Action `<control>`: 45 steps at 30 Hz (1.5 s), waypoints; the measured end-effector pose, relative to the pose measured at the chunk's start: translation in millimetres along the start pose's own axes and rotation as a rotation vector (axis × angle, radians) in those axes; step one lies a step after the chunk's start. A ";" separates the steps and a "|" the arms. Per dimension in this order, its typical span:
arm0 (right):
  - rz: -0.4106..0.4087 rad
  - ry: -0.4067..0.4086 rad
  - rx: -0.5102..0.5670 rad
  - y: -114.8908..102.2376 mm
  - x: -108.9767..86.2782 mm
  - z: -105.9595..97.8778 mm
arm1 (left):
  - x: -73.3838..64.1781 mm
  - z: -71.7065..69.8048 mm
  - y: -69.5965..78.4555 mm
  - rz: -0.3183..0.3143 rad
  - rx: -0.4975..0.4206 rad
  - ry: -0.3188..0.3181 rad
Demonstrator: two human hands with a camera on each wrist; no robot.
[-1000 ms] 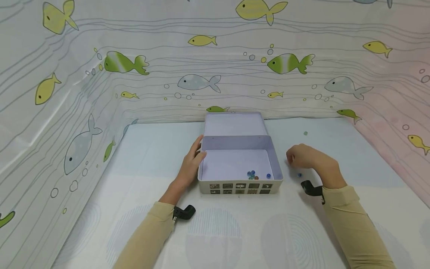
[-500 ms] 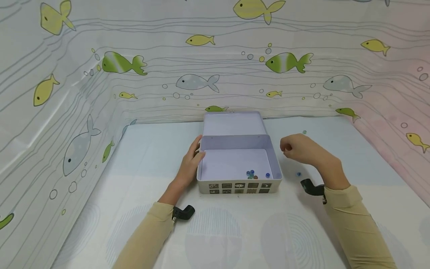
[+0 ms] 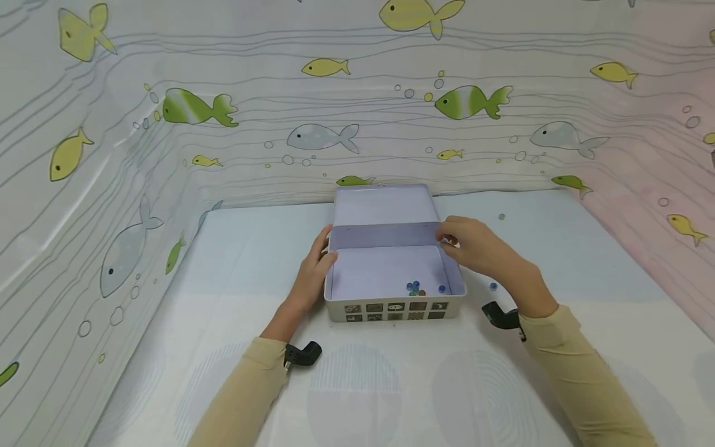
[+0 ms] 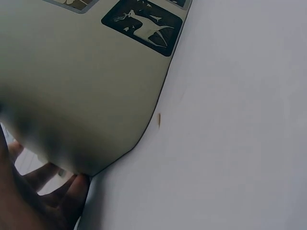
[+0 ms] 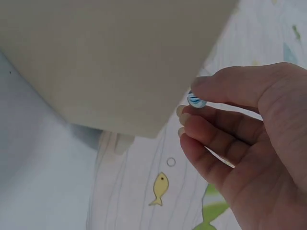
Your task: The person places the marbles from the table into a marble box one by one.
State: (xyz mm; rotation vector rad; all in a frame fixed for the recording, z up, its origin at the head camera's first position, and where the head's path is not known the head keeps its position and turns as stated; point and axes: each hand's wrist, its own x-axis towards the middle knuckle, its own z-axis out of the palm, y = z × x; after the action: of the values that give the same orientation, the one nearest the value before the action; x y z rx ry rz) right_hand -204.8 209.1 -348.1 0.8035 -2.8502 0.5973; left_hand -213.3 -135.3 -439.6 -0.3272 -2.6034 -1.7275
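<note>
A pale tin box (image 3: pixel 394 315) with a lilac inside and picture squares on its front lies with its lid (image 3: pixel 385 203) tipped back. Along its left side, my left hand (image 3: pixel 307 279) grips the wall, thumb at the rim and fingers outside. In the right wrist view, a clear marble with blue streaks (image 5: pixel 196 100) is pinched between thumb and fingers of my right hand (image 3: pixel 477 246). That hand is at the box's right rear rim, fingertips just over it. Several marbles (image 3: pixel 416 284) lie inside near the front; a blue one (image 3: pixel 442 288) sits apart.
To the right of the box, a blue marble (image 3: pixel 493 286) lies on the white table cover (image 3: pixel 357 397). A green marble (image 3: pixel 501 216) is farther back. The fish-printed backdrop (image 3: pixel 268 81) rises behind and at both sides.
My right hand has lifted off the table right of the box and moved left to the box's right rim, carrying the marble. My left hand keeps its place on the box.
</note>
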 end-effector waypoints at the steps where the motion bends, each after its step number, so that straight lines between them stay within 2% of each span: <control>1: -0.012 0.000 -0.001 -1.9 1.1 2.5 | 0.0 -0.1 -0.3 0.001 0.001 0.000; 16: -0.111 -0.127 -0.019 -27.0 13.5 42.6 | 0.4 -4.1 -1.3 -0.019 -0.016 -0.017; 24: -0.130 -0.197 -0.103 -35.6 13.2 53.2 | -0.1 -6.1 1.1 -0.022 0.000 -0.049; 33: -0.102 -0.241 -0.094 -38.6 13.9 55.0 | 0.7 -5.0 -2.3 -0.016 -0.010 -0.045; 45: -0.101 -0.227 -0.073 -36.0 11.5 51.9 | 0.2 -5.0 -1.7 -0.004 -0.013 -0.046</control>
State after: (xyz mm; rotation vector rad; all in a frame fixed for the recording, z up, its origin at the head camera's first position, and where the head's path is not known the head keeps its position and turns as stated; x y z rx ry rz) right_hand -196.2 154.6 -380.8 1.0580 -2.9874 0.4098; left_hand -214.4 -140.4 -439.1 -0.3669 -2.6267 -1.7603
